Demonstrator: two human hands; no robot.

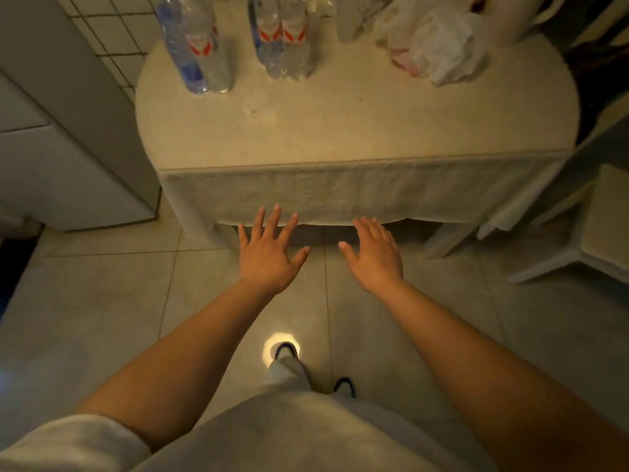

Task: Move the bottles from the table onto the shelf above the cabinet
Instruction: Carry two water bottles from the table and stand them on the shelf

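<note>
No wording can be read anywhere. At the upper left of the frame, the clear bottle (208, 42) bears a white label with a red mark, its lettering blurred; the blue-tinted bottle (177, 42) just beside it shows no legible print. Top centre, the two bottles (284, 35) standing together carry red-and-white labels, also too blurred to read.

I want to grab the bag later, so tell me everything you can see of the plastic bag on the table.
The plastic bag is thin, crumpled and translucent white, with a pinkish tint low on its left side. It lies slumped in a loose heap on the far right part of the table, right of the bottles. Its top runs toward the frame edge, so its opening and contents cannot be made out. Neither hand touches it.
</note>
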